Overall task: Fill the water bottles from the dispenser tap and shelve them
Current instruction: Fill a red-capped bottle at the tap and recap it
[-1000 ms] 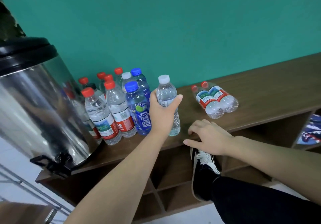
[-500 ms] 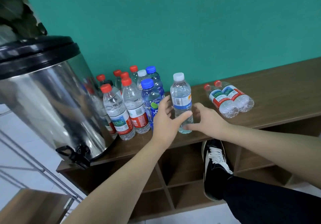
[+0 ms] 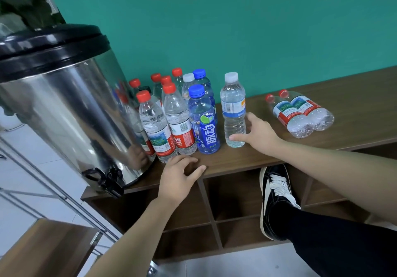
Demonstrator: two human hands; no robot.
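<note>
1. Clear plastic white-capped bottle (image 3: 233,109) stands on the brown wooden shelf top (image 3: 354,96), apparently filled.
2. Right hand (image 3: 256,134) loosely cups its base; left hand (image 3: 178,175) hovers relaxed, empty.
3. Two red-capped bottles (image 3: 300,113) lying flat likely await filling.

A steel dispenser (image 3: 64,113) with a black lid stands at the left end of the wooden shelf top (image 3: 354,96), its black tap (image 3: 105,179) jutting over the near edge. Just right of it crowds a cluster of upright bottles (image 3: 174,113), red caps mostly, with two blue bottles among them (one label bright blue). A white-capped clear bottle (image 3: 233,109) stands upright just right of the cluster. Farther right, two red-capped bottles (image 3: 299,112) lie on their sides, touching, caps pointing far-left
</note>
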